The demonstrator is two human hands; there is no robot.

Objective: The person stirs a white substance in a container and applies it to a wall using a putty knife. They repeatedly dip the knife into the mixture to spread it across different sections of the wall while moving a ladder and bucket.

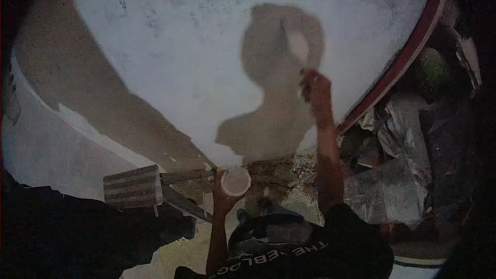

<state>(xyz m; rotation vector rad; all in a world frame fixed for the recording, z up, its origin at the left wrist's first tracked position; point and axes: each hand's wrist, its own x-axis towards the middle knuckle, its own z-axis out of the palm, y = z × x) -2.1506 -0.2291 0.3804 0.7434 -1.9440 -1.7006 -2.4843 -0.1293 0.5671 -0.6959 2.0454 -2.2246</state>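
My left hand (223,198) is wrapped round a round white container (236,182), seen from above near my body at the lower middle. Raised before the pale wall (181,62), my right hand (315,87) has its fingers bent together. Whatever it may hold is too dark and small to make out. A shadow of a head, shoulders and arm (279,72) falls on the wall around and left of my right hand.
A striped, block-like object (133,187) lies left of the container. A dark red edge (398,72) borders the wall on the right. Beyond it are crumpled sheets or bags (405,134) and a green item (433,70).
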